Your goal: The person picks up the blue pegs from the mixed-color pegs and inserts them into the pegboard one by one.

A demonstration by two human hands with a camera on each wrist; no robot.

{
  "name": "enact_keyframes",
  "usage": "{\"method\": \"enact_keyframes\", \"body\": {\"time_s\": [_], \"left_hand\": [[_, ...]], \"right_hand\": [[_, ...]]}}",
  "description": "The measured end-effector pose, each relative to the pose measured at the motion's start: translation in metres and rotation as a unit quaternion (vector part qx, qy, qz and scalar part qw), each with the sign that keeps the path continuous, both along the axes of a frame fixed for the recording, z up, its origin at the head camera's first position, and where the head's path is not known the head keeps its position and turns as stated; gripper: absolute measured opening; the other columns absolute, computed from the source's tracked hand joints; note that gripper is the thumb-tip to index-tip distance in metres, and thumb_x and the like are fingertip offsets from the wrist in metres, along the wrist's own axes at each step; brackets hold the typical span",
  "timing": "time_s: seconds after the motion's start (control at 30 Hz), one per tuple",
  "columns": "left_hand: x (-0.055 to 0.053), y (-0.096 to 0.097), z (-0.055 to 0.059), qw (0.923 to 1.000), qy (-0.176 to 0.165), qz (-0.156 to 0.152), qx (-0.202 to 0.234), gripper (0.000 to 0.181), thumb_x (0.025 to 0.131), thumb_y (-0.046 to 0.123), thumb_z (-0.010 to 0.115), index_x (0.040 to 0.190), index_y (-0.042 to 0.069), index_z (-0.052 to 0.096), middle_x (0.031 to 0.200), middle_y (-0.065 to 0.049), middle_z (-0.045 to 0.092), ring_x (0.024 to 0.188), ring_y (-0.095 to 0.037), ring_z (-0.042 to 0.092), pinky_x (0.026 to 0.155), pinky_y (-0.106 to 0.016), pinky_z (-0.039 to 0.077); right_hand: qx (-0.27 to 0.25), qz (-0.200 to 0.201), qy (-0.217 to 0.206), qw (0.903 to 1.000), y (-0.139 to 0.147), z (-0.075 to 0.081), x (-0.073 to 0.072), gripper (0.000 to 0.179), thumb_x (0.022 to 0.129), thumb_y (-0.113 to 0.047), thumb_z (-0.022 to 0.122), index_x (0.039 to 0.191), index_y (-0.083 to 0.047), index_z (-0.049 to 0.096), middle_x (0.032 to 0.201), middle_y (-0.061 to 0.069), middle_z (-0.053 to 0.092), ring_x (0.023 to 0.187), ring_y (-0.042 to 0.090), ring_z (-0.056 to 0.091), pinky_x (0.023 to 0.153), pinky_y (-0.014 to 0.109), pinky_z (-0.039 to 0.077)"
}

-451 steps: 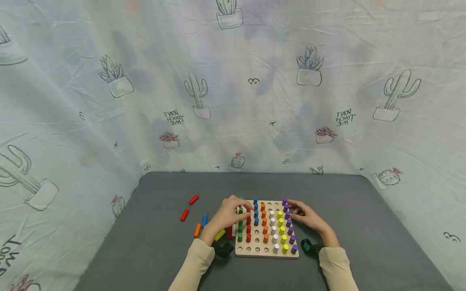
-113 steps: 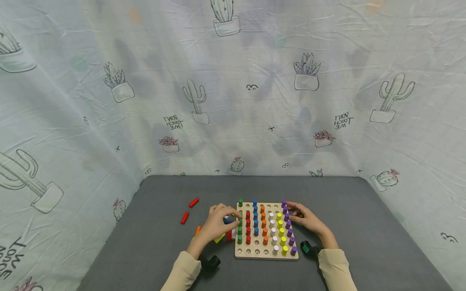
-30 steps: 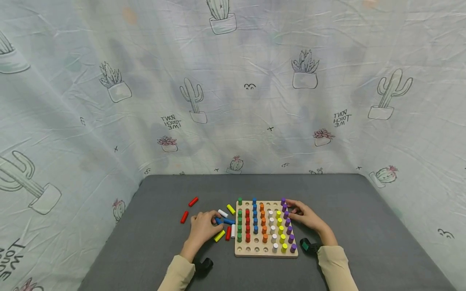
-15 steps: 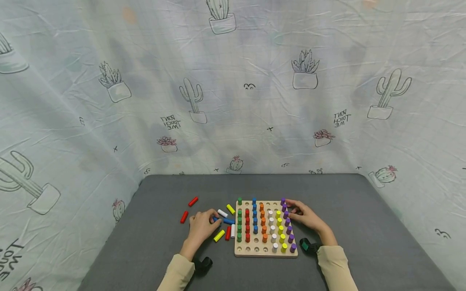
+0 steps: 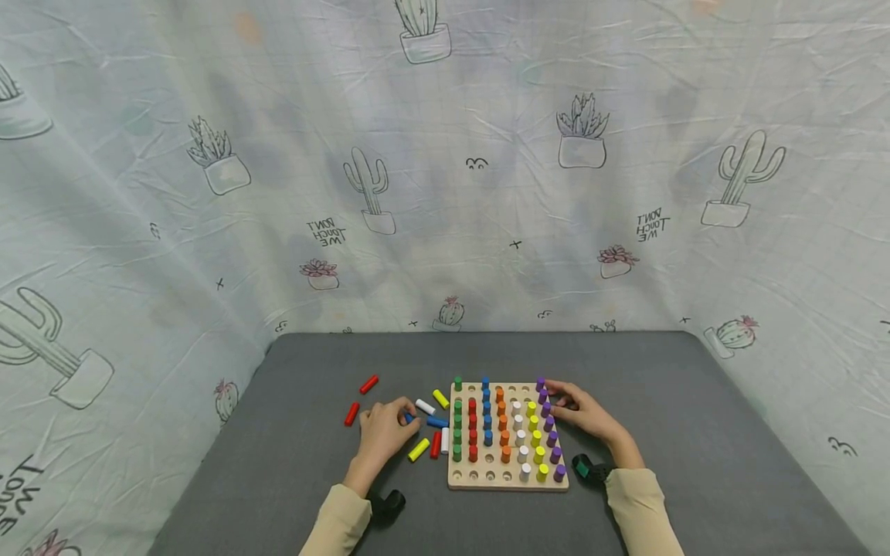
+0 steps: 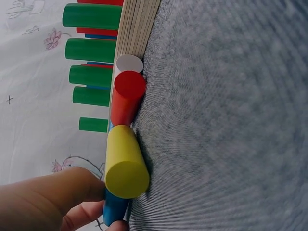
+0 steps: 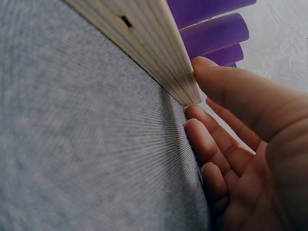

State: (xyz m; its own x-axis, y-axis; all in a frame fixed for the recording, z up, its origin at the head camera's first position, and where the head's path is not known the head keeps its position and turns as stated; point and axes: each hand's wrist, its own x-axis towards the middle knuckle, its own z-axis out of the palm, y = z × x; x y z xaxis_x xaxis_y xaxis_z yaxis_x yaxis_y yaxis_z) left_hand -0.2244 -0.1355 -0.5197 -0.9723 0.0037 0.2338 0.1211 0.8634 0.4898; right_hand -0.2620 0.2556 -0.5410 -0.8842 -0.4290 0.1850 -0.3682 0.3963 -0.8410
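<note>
In the head view a wooden pegboard stands with upright coloured pegs in columns. Left of it, my left hand pinches a blue peg low at the table, between thumb and fingers; the left wrist view shows this blue peg partly behind a yellow peg. A second blue peg lies against the board's left side. My right hand holds the board's far right corner beside the purple pegs. In the right wrist view the thumb touches the board's edge, with curled fingers close below.
Loose pegs lie on the grey table: two red pegs farther left, a white peg, another white peg, a yellow peg and a red peg. A patterned curtain hangs behind the table.
Earlier my left hand was over the board's left columns; it has since gone left to the loose pegs. Within the last second it drew the blue peg slightly left. My right hand stayed put.
</note>
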Motion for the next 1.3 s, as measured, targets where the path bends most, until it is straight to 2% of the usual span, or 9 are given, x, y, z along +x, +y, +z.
{"method": "enact_keyframes", "body": {"time_s": [0.37, 0.73, 0.97, 1.3], "left_hand": [[0.0, -0.001, -0.001, 0.9987, 0.048, -0.008, 0.014, 0.012, 0.072, 0.018, 0.07, 0.074, 0.023, 0.059, 0.056, 0.01, 0.042, 0.063, -0.014, 0.039, 0.076, -0.052, 0.03], [0.0, 0.002, 0.01, 0.9976, 0.008, -0.025, 0.064, 0.008, 0.079, 0.02, 0.067, 0.086, 0.022, 0.064, 0.064, 0.01, 0.048, 0.068, -0.013, 0.041, 0.083, -0.051, 0.029], [0.0, 0.004, 0.014, 0.9966, -0.002, -0.034, 0.075, 0.014, 0.08, 0.02, 0.067, 0.093, 0.022, 0.067, 0.067, 0.011, 0.05, 0.07, -0.013, 0.042, 0.087, -0.053, 0.028], [0.001, 0.01, 0.021, 0.9961, -0.001, -0.044, 0.077, 0.015, 0.079, 0.022, 0.068, 0.094, 0.023, 0.068, 0.072, 0.012, 0.056, 0.075, -0.014, 0.047, 0.091, -0.056, 0.028]], "right_hand": [[0.017, -0.008, -0.019, 0.9997, -0.001, 0.001, -0.001, 0.051, 0.091, -0.018, 0.059, 0.135, 0.001, 0.043, 0.122, 0.022, 0.052, 0.089, 0.008, 0.05, 0.074, 0.024, 0.043], [0.014, -0.011, -0.019, 0.9997, 0.0, 0.0, -0.001, 0.051, 0.09, -0.017, 0.06, 0.135, 0.001, 0.043, 0.123, 0.022, 0.053, 0.089, 0.007, 0.05, 0.075, 0.024, 0.042], [0.013, -0.01, -0.015, 0.9998, 0.001, -0.001, -0.002, 0.05, 0.091, -0.017, 0.06, 0.135, 0.001, 0.044, 0.122, 0.022, 0.053, 0.089, 0.008, 0.05, 0.074, 0.024, 0.042], [0.011, -0.004, -0.026, 0.9996, 0.0, 0.0, -0.001, 0.051, 0.091, -0.019, 0.059, 0.136, 0.0, 0.043, 0.124, 0.023, 0.051, 0.09, 0.009, 0.05, 0.074, 0.025, 0.042]]}}
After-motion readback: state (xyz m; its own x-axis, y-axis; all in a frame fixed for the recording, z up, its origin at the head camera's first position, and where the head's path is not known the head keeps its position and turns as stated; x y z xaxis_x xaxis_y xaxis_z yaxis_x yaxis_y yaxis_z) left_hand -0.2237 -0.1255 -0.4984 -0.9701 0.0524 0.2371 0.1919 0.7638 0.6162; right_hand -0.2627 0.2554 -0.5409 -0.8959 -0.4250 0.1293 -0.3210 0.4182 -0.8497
